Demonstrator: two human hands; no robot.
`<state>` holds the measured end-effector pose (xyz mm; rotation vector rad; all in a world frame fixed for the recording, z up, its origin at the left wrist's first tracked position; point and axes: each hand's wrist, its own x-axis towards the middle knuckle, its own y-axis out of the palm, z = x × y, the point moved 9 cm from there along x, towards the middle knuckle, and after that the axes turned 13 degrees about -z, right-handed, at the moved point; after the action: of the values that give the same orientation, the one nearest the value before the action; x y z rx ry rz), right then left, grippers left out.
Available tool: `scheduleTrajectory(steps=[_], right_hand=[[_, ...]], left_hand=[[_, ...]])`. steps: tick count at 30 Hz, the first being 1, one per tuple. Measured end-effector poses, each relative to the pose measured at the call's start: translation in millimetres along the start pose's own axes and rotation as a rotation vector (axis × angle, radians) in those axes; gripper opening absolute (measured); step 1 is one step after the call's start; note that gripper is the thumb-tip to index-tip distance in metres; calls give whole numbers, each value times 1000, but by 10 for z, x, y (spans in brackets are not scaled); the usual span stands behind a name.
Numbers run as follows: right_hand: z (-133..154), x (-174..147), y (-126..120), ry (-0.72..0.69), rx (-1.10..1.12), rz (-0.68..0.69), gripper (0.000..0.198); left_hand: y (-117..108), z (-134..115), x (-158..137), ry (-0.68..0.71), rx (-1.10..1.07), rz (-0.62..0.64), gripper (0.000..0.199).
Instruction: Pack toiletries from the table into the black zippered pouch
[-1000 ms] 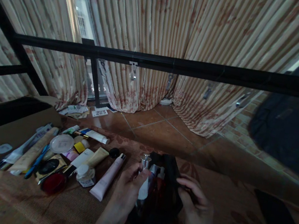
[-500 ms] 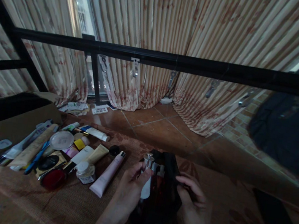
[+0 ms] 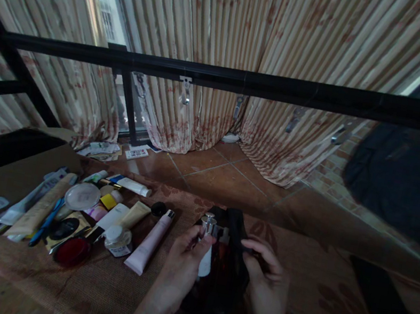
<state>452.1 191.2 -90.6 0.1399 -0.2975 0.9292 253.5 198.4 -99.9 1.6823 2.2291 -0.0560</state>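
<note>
Bare cloth (image 3: pixel 313 283) right of the right fingers (image 3: pixel 261 249), free out to the black flat item (image 3: pixel 387 304). Left is blocked: pink tube (image 3: pixel 149 242) near the left fingers (image 3: pixel 202 249), small jar (image 3: pixel 117 241) just past it, more tubes (image 3: pixel 42 206) packed beyond. Mouth of the black bag (image 3: pixel 203 307) crowded on its left by the bottle (image 3: pixel 205 263). Black rail (image 3: pixel 216 77) spans the far side.

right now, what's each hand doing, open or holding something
Left hand: closed on the white silver-topped bottle.
Right hand: pinching the black bag edge.
</note>
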Motion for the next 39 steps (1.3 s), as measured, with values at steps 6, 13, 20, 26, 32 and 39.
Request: scheduleTrajectory(steps=[6,13,20,26,32,39], right_hand=[[-19,-2,-3,14,8,9,13],[-16,-4,-4,18,24,1,13],[-14,-1,1,12,38,7,12],[-25,3,20,9,14,19,10],[-18,-6,15,1,25,18,11],[2,-4,17,-10,22,11,10]], left_hand=[[-8,-3,2,-16,-28,-34,36],[68,-88,-37,2,-24,28,23],[54,-55,-6,-5,-38,18,26],[83,-53,-22,42,-21,59,25],[106,0,-22,54,17,93,29],[115,-61,-22,57,29,84,31]])
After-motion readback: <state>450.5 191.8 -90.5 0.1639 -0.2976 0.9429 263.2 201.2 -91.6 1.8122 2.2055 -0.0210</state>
